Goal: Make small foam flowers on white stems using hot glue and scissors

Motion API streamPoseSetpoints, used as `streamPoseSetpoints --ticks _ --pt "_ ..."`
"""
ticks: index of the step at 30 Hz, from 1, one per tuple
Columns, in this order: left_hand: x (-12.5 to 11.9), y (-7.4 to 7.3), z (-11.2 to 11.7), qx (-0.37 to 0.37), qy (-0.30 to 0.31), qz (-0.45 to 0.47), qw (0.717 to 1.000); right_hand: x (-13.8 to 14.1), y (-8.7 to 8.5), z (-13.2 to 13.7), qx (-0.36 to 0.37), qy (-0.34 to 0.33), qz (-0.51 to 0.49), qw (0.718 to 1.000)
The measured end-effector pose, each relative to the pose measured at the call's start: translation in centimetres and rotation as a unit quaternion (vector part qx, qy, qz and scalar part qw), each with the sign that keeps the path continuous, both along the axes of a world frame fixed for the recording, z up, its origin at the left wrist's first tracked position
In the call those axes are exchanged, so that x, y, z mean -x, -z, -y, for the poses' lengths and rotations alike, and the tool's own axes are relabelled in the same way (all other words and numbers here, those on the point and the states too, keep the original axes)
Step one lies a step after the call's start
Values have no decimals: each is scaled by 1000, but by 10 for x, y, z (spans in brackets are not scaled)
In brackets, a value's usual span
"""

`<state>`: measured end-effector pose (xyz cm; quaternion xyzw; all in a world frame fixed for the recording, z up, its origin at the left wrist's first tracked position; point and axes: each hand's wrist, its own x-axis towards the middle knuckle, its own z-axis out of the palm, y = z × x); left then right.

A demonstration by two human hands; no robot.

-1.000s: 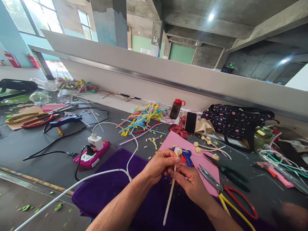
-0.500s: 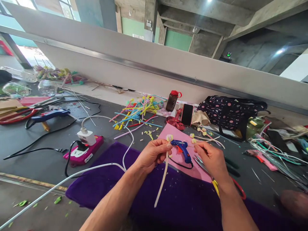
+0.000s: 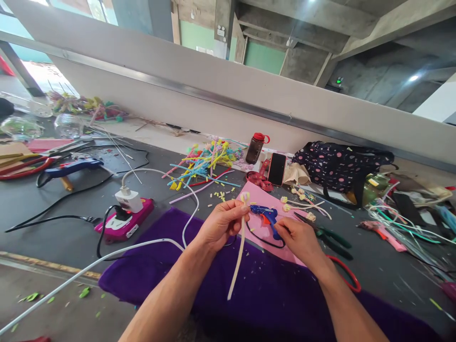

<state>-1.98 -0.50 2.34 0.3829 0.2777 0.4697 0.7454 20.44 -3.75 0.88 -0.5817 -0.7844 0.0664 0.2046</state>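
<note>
Between the thumb and fingers of my left hand [image 3: 226, 221] is a small pipe-cleaner flower [image 3: 244, 196] with a white and yellow head. Its long pale stem [image 3: 238, 266] hangs down over the purple cloth [image 3: 263, 289]. A blue hot glue gun [image 3: 265, 213] with an orange trigger lies on the pink sheet [image 3: 256, 190], its nozzle end close to my left fingertips. My right hand [image 3: 299, 240] is closed at the glue gun's handle; the palm side is hidden. Dark-handled pliers [image 3: 333, 237] and a red scissor handle [image 3: 347, 273] lie beside my right forearm.
Colourful pipe cleaners [image 3: 210, 161] are heaped behind, near a bottle [image 3: 254, 147] and a phone [image 3: 277, 169]. Finished flower heads [image 3: 286, 203] lie at the sheet's right. A magenta power strip [image 3: 124, 221] with cables stands left; a patterned bag [image 3: 342, 168] sits at the back right.
My right hand has moved left and down to the glue gun's handle, uncovering the pliers. My left hand has shifted slightly left with the flower.
</note>
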Motion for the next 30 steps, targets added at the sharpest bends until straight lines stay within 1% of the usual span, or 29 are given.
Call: streamPoseSetpoints --ticks 4,8,12,15,18,21,23,25,30 --pt "0 0 0 -3 1 1 1000 -3 1 -7 14 25 23 999" --pt "1 -1 1 -6 -2 2 1000 -13 5 -14 35 92 41 994" --pt "1 -2 1 -5 -4 -5 1000 -8 19 -26 61 134 38 988" --pt "1 -3 1 -6 -14 -9 1000 -1 30 -33 65 159 15 985" --pt "1 -3 2 -9 -10 -6 1000 -1 33 -36 57 181 -38 981" --pt "1 -2 2 -10 -9 -3 1000 -6 27 -33 32 195 -122 972" --pt "2 -2 2 -9 -12 -3 1000 -9 21 -29 17 194 -192 962" --pt "2 -1 1 -8 -11 -4 1000 -10 17 -24 17 180 -266 947" --pt "1 -1 1 -5 -13 -20 1000 -9 12 -14 57 116 -418 899"
